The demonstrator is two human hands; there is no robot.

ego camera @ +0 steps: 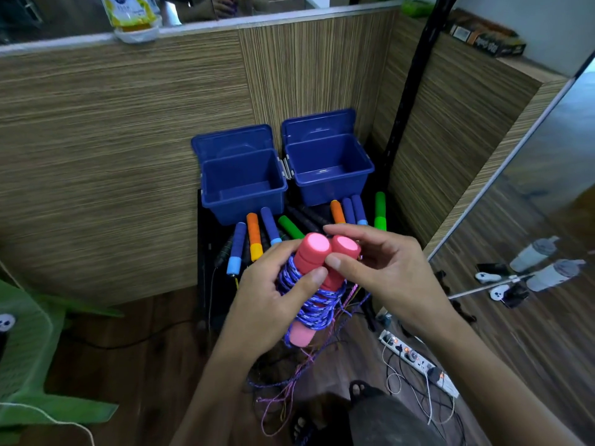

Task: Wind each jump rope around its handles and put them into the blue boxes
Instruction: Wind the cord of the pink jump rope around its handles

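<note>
Both blue boxes [244,185] [328,167] stand open-topped against the wooden partition [128,156], their lids tilted back on it, so entry is from above and the front only. Just in front of the boxes, loose rope handles [254,236] crowd the black stand [206,284]. Right of the boxes rises a black post [409,91]. Between the boxes no gap remains.

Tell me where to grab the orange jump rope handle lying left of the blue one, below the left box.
Grip the orange handle around its foam middle, coming from above. It lies nearly flat, pointing toward the left blue box, with neighbouring handles close on both sides, so fingers should close along its narrow width.
</note>
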